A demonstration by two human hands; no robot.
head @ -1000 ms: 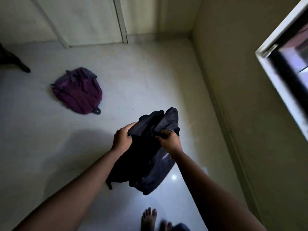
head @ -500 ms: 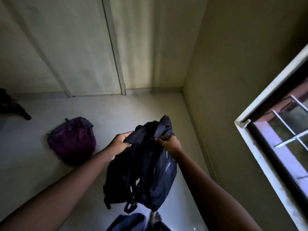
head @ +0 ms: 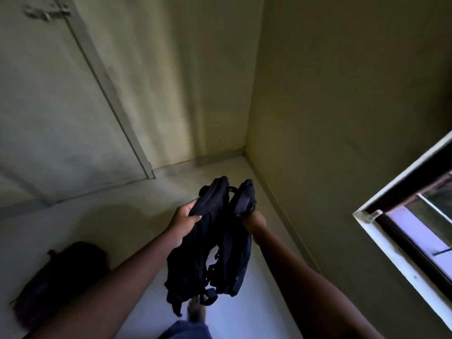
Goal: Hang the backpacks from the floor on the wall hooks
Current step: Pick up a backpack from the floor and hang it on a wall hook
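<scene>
A dark navy backpack [head: 220,253] hangs in the air in front of me, its straps dangling below. My left hand [head: 183,220] grips its top on the left side. My right hand [head: 252,220] grips the top on the right side, so the bag is spread between both hands. A purple backpack [head: 61,282] lies on the floor at the lower left, dark and blurred. No wall hooks are in view.
A closed door [head: 61,106] with a latch [head: 46,13] fills the upper left. Bare walls meet at a corner [head: 247,148] ahead. A white-framed window [head: 403,231] juts in at the right. My foot [head: 195,311] stands on the pale floor below the bag.
The view has tilted upward, showing more wall and door. Both hands have lifted the navy backpack higher and shifted their grip to its top. The purple backpack now sits lower in the frame.
</scene>
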